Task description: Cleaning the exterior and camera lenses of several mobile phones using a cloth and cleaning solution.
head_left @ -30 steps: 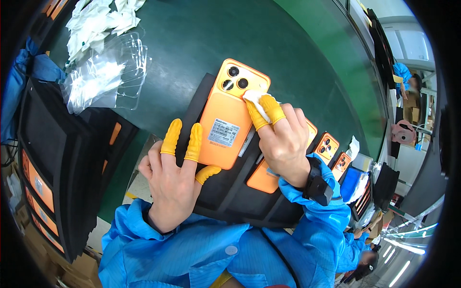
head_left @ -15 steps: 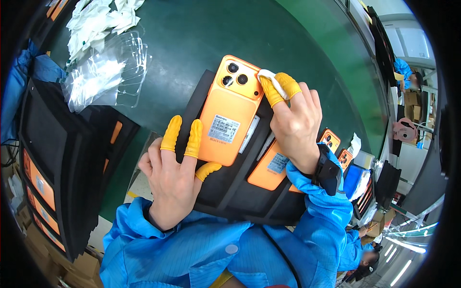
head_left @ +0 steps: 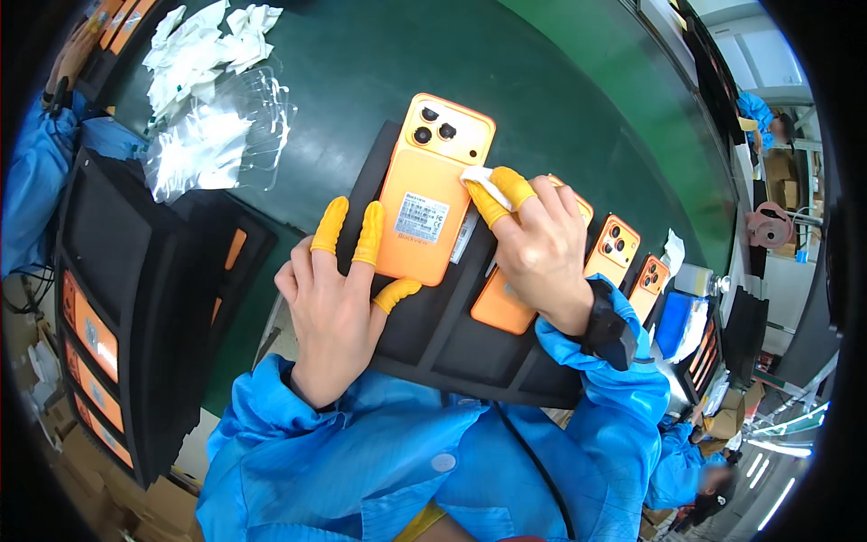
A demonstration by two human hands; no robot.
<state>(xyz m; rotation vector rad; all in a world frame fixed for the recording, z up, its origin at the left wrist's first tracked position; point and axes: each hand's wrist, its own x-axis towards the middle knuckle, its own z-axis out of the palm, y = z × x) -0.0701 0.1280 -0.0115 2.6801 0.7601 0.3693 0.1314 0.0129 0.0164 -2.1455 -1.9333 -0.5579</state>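
The right hand [head_left: 540, 248] has come back down from beside the camera corner of the orange phone [head_left: 432, 191] and now sits at its right edge, about halfway along; the phone itself has tipped a little and lies slightly nearer the person. The right grip is closed: yellow-capped fingertips [head_left: 508, 183] pinch a small white wipe [head_left: 481, 180] and press it against the phone's back. The left hand [head_left: 336, 298] steadies the phone from the lower left, two capped fingers stretched flat beside its left edge and the capped thumb tucked under its bottom corner; that grip is loose, bracing rather than clenched.

The phone lies back-up, camera cluster pointing away from the person, on a black foam tray [head_left: 433, 334] resting on the green counter [head_left: 542, 90]. Another orange phone [head_left: 498, 307] lies partly under the right hand, and two more [head_left: 623, 257] sit in a row beyond the right wrist. A heap of clear and white wrappers [head_left: 212, 108] lies on the counter at upper left. A black rack [head_left: 117, 298] holding more orange items stands to the person's left.
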